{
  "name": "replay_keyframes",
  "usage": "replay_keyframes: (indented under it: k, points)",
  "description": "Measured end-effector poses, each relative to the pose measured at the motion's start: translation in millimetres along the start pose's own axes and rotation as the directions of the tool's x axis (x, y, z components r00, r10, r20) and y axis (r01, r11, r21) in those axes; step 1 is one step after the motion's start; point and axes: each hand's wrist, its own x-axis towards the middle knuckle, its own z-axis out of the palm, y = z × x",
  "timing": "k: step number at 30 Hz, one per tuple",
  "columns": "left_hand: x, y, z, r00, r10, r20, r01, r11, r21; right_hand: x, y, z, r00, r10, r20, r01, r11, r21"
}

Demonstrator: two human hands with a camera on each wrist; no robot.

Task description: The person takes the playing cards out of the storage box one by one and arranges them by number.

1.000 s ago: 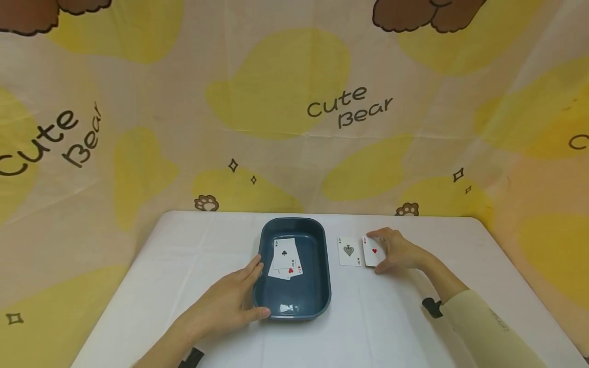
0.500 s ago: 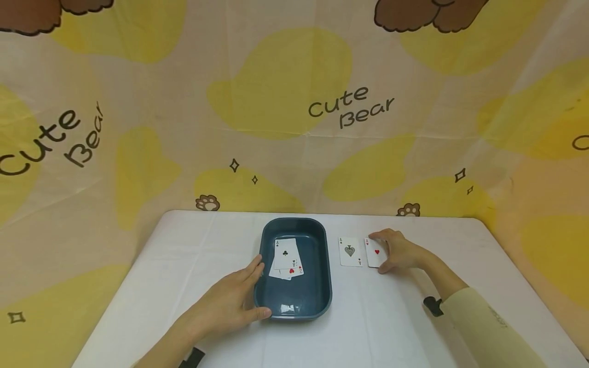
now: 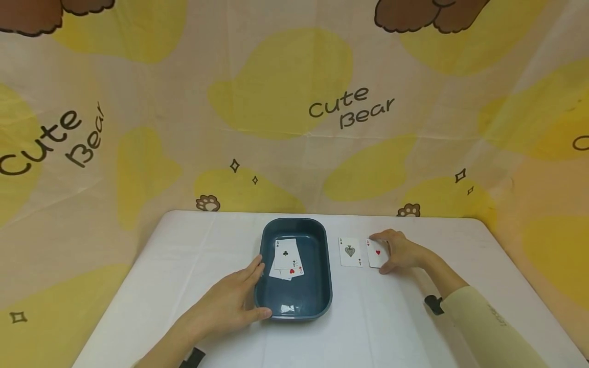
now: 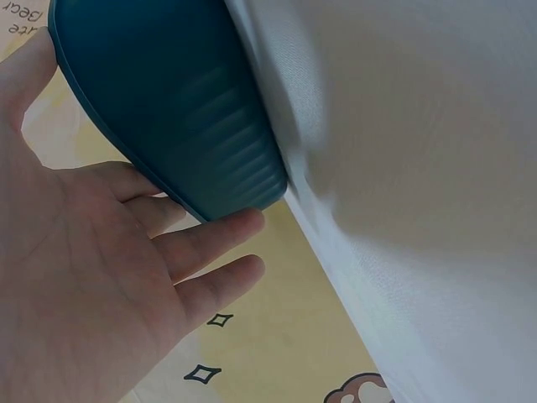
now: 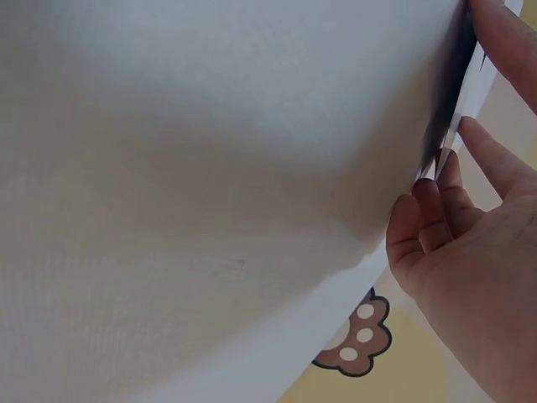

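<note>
In the head view, my left hand (image 3: 225, 301) rests against the left side of a dark blue rectangular tray (image 3: 294, 306). Its thumb touches the near left corner and the fingertips meet the side, fingers fairly straight. Inside the tray lie several overlapping playing cards, an ace of clubs (image 3: 286, 248) on top. My right hand (image 3: 402, 251) holds an ace of hearts (image 3: 375, 258) by its far and near edges, between fingers and thumb; the hand covers the card's right side. To the left of it an ace of spades (image 3: 349, 252) lies face up, a narrow gap between them.
A white cloth covers the table (image 3: 368, 327). Behind its far edge hangs a yellow and beige patterned curtain (image 3: 285, 168) with bear paws and lettering. The tray stands left of the two aces.
My right hand has shifted the ace of hearts slightly to the right, widening the gap beside the ace of spades. The left hand and tray have hardly moved.
</note>
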Motion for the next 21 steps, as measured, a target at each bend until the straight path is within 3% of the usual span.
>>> replay_keyframes:
  k: [21]
  points:
    - [-1.1, -0.7, -1.4, 1.000, 0.014, 0.000, -0.014, 1.000, 0.007, 0.8, 0.9, -2.6, 1.000, -0.021, -0.012, 0.021, 0.999, -0.043]
